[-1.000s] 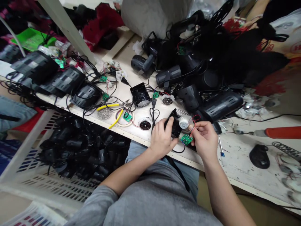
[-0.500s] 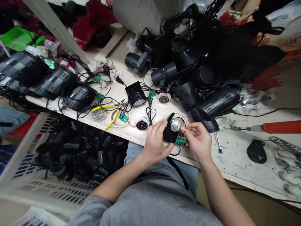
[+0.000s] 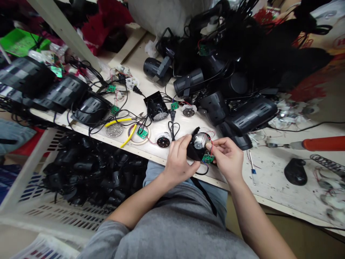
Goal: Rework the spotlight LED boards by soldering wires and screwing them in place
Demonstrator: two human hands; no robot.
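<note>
My left hand (image 3: pixel 179 156) curls around the left side of a black plastic housing (image 3: pixel 192 153), thumb at its near edge and fingers at its far side. A silvery motor (image 3: pixel 199 141) sits at the housing's opening, with thin red wires running from it. My right hand (image 3: pixel 229 158) pinches at the motor's right side, where a red wire (image 3: pixel 211 147) passes by the thumb. A small green circuit board (image 3: pixel 208 158) hangs on the wires just below those fingertips. Left of my hands lies another motor with a black perforated disc (image 3: pixel 163 141).
Yellow-handled cutters (image 3: pixel 129 136) lie left beside a round speckled disc (image 3: pixel 114 130). Black lamp-like housings (image 3: pixel 252 115) and cables are heaped behind. A red-handled tool (image 3: pixel 323 144) is at right. A white crate (image 3: pixel 61 219) of black parts stands below the table edge.
The motor has tilted and shifted slightly left within the housing. Both hands keep nearly the same place and grip.
</note>
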